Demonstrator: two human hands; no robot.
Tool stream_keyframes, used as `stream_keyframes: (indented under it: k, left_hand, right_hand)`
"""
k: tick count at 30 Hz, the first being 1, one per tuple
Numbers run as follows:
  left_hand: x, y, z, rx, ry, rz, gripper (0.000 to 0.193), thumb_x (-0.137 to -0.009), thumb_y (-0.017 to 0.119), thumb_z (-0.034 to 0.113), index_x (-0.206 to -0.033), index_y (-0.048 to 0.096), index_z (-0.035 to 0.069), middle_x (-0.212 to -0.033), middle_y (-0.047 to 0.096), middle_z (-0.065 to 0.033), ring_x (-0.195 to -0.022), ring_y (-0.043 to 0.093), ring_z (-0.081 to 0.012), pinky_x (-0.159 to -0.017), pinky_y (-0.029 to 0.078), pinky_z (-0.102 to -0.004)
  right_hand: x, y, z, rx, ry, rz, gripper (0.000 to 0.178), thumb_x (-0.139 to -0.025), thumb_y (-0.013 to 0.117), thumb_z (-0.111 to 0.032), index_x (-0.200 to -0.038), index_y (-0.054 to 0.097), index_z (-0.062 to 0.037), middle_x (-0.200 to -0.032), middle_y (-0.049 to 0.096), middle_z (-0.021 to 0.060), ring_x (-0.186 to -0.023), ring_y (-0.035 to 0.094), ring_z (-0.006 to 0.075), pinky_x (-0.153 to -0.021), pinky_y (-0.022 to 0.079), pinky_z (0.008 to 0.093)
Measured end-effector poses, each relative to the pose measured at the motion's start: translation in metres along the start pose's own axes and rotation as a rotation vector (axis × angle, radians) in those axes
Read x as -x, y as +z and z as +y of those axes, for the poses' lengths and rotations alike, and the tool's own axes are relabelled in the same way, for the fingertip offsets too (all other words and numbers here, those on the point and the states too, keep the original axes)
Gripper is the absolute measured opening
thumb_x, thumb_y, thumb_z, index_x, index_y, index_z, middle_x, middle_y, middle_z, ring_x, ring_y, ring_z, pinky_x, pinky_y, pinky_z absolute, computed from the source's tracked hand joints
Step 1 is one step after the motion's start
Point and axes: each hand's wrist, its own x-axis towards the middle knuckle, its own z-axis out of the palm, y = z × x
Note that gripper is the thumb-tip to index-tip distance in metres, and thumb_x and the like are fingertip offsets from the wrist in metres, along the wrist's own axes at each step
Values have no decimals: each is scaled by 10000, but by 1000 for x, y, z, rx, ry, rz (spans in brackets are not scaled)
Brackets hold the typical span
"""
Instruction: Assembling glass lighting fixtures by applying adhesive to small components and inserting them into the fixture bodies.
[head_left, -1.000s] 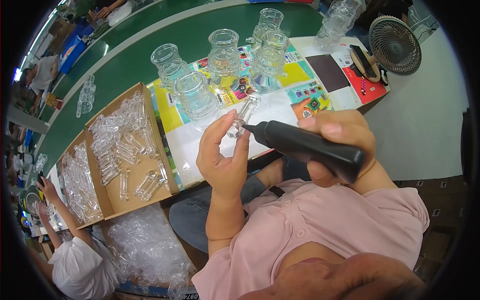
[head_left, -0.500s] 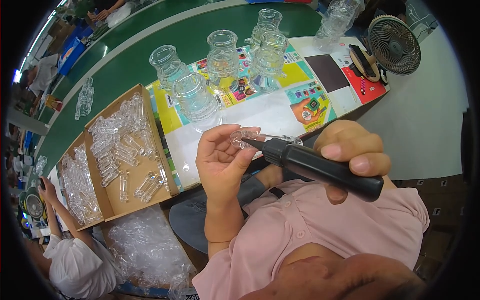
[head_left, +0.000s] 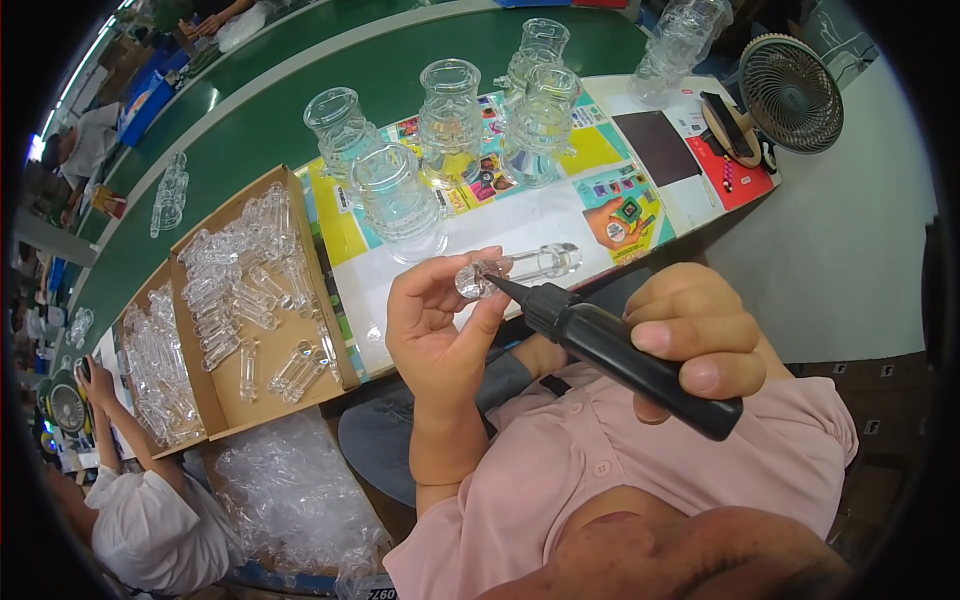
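The left hand [head_left: 435,330] grasps a small clear plastic tube [head_left: 520,268] by its near end, pinched between thumb and fingertips and held level in front of the chest, above the near edge of the desk [head_left: 300,110]. The right hand [head_left: 690,340] is clenched around a black pen-shaped tool [head_left: 620,355], whose pointed tip sits at the open end of the tube, right by the left thumb. Whether the tip is inside the opening or only touching its rim is hard to tell.

The step in hand looks like working the tool's tip into the tube's mouth, perhaps to clean, trim or dab something there. The next move, as I judge it, calls for a steady pinch on the tube and a fine, straight push or twist of the tool, since the piece is small and slick.

On the desk, a cardboard box [head_left: 330,330] with 2 compartments sits at the left near edge, both filled with more clear tubes [head_left: 245,290]. Beyond the hands, a colourful printed sheet [head_left: 600,150] carries 5 stacks of clear round containers [head_left: 450,120]. A small fan [head_left: 790,95] stands at the far right corner. A bag of clear parts [head_left: 290,495] lies below the box, and another person in a white top [head_left: 150,530] sits at the lower left
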Motion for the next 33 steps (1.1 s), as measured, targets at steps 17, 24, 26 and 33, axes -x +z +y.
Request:
stream_keyframes:
  k: [17, 24, 26, 33]
  left_hand:
    - [2, 6, -2, -293, 229, 72, 363, -698, 651, -102, -1010, 482, -27, -1048, 564, -221, -987, 579, -260, -832, 483, -318]
    - [0, 4, -3, -439, 200, 40, 368, -694, 654, -77, -1020, 501, -2, -1052, 527, -139, -941, 545, -179, -824, 436, -264]
    - [-2, 11, -4, -505, 232, 18, 372, -684, 641, -86, -1021, 516, 12, -992, 497, -79, -859, 511, -126, -758, 399, -210]
    - [3, 8, -6, -470, 10, 29, 411, -737, 607, -52, -1104, 432, 0, -959, 529, -76, -865, 525, -130, -785, 432, -259]
  right_hand:
    - [8, -3, -2, 122, 11, -40, 455, -802, 647, -228, -1110, 388, -16, -982, 496, 198, -610, 559, 213, -443, 465, 289]
    - [17, 2, -2, -46, 768, 460, 536, -776, 630, -346, -1127, 395, -16, -935, 569, 142, -837, 563, 203, -727, 470, 309]
    - [22, 8, 15, -260, 835, 692, 519, -806, 551, -351, -1147, 413, 16, -942, 527, 112, -835, 557, 179, -756, 468, 305]
    - [79, 4, 56, -1134, 1308, 1269, 317, -870, 504, -225, -1064, 527, 24, -841, 593, 111, -503, 504, 107, -358, 347, 160]
